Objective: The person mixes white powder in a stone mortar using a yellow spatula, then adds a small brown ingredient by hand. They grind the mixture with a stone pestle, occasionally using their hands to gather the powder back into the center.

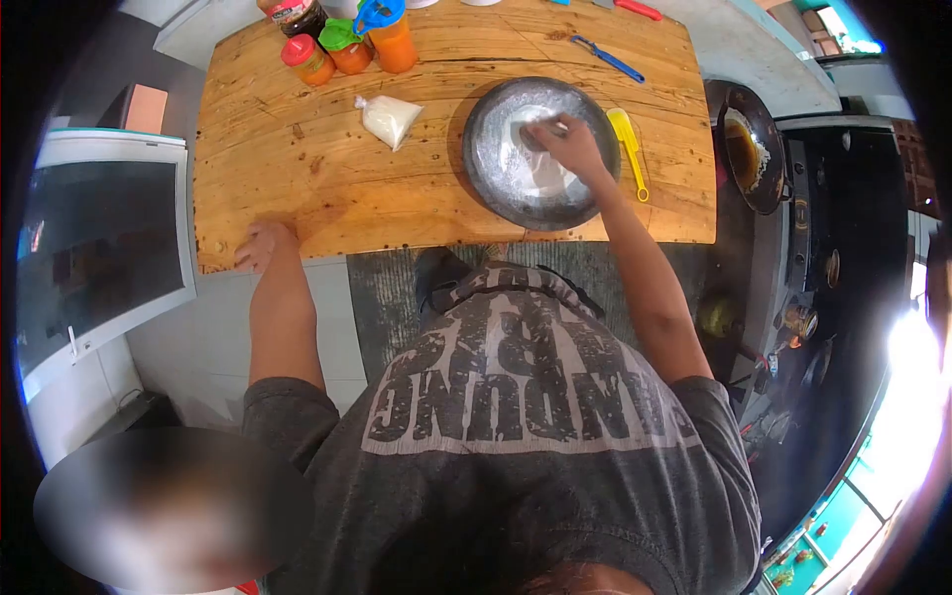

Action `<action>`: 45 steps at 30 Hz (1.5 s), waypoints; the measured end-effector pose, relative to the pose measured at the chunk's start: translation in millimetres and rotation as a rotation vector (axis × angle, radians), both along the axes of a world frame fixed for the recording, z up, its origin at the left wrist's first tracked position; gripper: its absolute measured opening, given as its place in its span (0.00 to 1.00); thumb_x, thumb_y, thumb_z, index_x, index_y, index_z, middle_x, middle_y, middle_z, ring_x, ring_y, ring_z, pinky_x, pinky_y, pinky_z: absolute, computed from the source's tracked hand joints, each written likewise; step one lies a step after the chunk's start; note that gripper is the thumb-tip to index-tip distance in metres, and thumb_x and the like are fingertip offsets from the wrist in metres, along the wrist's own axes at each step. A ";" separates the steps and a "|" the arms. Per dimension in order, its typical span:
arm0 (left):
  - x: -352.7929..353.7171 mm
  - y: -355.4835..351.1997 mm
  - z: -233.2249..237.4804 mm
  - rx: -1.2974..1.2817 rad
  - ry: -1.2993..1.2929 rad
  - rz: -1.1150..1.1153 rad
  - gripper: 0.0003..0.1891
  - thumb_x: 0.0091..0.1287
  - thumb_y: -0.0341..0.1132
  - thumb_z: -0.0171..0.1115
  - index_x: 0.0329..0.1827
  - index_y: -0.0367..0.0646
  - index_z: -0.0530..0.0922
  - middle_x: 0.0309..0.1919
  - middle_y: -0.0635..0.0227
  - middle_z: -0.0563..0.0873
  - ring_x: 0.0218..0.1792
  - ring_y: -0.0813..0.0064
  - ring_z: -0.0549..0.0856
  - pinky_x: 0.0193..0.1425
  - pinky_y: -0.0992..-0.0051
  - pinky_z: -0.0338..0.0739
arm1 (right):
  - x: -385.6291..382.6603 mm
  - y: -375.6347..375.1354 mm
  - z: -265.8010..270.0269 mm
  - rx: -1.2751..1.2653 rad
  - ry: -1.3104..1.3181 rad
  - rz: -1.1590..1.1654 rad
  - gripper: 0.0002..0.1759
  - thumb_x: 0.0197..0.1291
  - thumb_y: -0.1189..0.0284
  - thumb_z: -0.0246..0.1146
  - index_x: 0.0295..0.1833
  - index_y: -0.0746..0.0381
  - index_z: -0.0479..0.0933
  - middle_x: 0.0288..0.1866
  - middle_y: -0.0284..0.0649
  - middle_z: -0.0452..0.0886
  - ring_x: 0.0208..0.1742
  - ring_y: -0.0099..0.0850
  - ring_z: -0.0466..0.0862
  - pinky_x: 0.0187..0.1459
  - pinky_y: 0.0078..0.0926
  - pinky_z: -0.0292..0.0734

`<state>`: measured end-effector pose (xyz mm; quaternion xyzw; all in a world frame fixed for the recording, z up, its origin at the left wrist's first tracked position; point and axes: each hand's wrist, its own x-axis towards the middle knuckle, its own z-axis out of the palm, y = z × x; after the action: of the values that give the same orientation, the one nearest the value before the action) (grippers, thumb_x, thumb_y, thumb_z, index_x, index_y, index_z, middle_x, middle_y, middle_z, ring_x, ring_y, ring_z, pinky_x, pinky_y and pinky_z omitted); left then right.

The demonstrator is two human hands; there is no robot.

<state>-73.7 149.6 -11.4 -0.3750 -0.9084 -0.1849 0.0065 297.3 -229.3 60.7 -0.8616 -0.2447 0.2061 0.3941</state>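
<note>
My right hand [570, 147] is over a wide, round grey dish [486, 183], like a shallow stone mortar. Its fingers close on a short, dark, round-ended thing [532, 136] that looks like a pestle, partly hidden by the hand. Whitish, wet-looking matter [545, 178] covers the middle of the dish. My left hand [266, 245] lies at the table's front left edge, fingers loosely bent and holding nothing that I can see. Just right of the dish is a yellow plastic utensil [627, 149]. A knotted clear bag of white powder or grains [390, 119] lies left of the dish.
On the wooden table [297, 169], lidded jars [349, 50] and a dark bottle [297, 18] stand at the back left. A blue peeler-like tool [607, 59] and a red-handled tool [638, 8] lie back right. A wok with oil [752, 149] sits on the stove at right.
</note>
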 end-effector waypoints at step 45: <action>-0.8 5.9 -11.1 -0.082 0.051 -0.027 0.29 0.66 0.50 0.46 0.62 0.37 0.59 0.71 0.55 0.55 0.51 0.53 0.75 0.46 0.54 0.74 | -25.5 -0.9 23.6 -0.145 -0.222 0.088 0.26 0.55 0.51 0.66 0.49 0.61 0.78 0.30 0.51 0.84 0.32 0.44 0.86 0.34 0.37 0.80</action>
<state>-74.4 155.5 -22.5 -0.3918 -0.9096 -0.1379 0.0116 271.8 -230.2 84.3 -0.8937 -0.3089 0.1436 0.2919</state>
